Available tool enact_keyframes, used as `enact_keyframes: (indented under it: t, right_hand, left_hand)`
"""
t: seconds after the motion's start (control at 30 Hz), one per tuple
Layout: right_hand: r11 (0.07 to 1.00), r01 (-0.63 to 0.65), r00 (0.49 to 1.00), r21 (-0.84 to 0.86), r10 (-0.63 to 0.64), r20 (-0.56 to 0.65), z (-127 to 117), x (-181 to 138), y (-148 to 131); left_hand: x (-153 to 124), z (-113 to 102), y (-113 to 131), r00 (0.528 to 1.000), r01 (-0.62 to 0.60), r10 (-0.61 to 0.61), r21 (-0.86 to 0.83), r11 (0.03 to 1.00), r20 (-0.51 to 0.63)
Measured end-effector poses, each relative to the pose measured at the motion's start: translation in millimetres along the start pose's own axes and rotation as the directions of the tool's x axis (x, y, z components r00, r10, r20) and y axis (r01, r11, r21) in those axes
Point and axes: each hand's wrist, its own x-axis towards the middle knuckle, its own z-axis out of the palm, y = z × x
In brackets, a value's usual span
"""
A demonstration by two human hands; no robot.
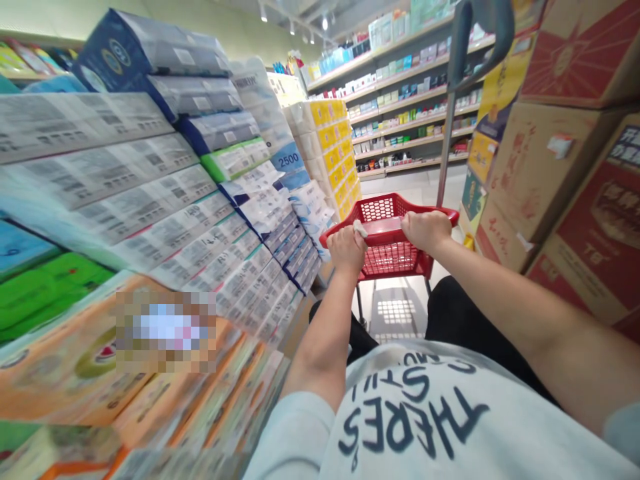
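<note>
Store aisle: pale floor [400, 185], edged by stacked packs [200, 220] (left) and cartons [540, 173] (right), lies open toward shelves [360, 63]. Left hand [347, 248] and right hand [427, 230] curl around the red cart handle [385, 228].

The red plastic shopping cart [385, 260] has a regular lattice pattern and a pale pink handle strip [384, 227]. The pale blue-white fabric shirt [450, 420] bears dark lettering; the fabric trousers [450, 313] are plain black. The rectangular orange pack [55, 367] shows a red heart, the glossy plastic pack [55, 287] bright green. The brown cardboard carton [545, 167] carries reddish print; stacked rectangular packs [330, 143] show yellow and white.
</note>
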Motion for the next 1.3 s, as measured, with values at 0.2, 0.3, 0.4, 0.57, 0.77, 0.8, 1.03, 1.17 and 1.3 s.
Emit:
enact_keyframes:
  t: [0.2,0.3,0.4,0.57,0.77,0.8,1.03,1.17,1.3]
  right_hand:
    - [1.000,-0.006,1.000,0.014,0.006,0.008,-1,-1,1]
    - [1.000,-0.006,1.000,0.006,0.006,0.002,-1,-1,-1]
    - [1.000,0.014,1.000,-0.004,-0.014,-0.007,-2,-1,0]
    - [1.000,0.009,1.000,-0.002,-0.009,-0.009,-2,-1,4]
    - [1.000,0.012,1.000,0.006,-0.012,0.004,-1,-4,5]
    - [1.000,0.016,1.000,-0.004,-0.016,0.009,-1,-5,5]
    - [0.998,-0.034,0.999,-0.049,0.035,0.016,5,-3,6]
    - [0.999,-0.012,0.999,-0.031,0.013,0.031,3,-3,6]
    - [0.999,-0.030,0.999,-0.033,0.031,0.036,2,-3,5]
  left_hand:
    - [5,1,2,0.993,0.018,-0.019,0.014,1.000,0.120]
    - [-4,-1,2,1.000,0.000,0.000,-0.004,1.000,0.007]
    - [-8,-3,4,1.000,0.019,-0.019,-0.011,1.000,0.002]
    - [0,-6,11,0.993,0.059,-0.057,-0.013,0.998,0.101]
    - [-3,-11,13,0.996,0.010,-0.008,-0.025,1.000,0.085]
    - [-4,-11,13,0.992,0.025,-0.021,-0.028,0.999,0.125]
    - [-13,-7,8,1.000,-0.028,0.027,-0.057,0.998,-0.015]
    - [-8,-9,10,0.994,0.043,-0.036,-0.069,0.997,0.098]
    - [-8,-12,11,0.998,0.023,-0.019,-0.060,0.998,0.059]
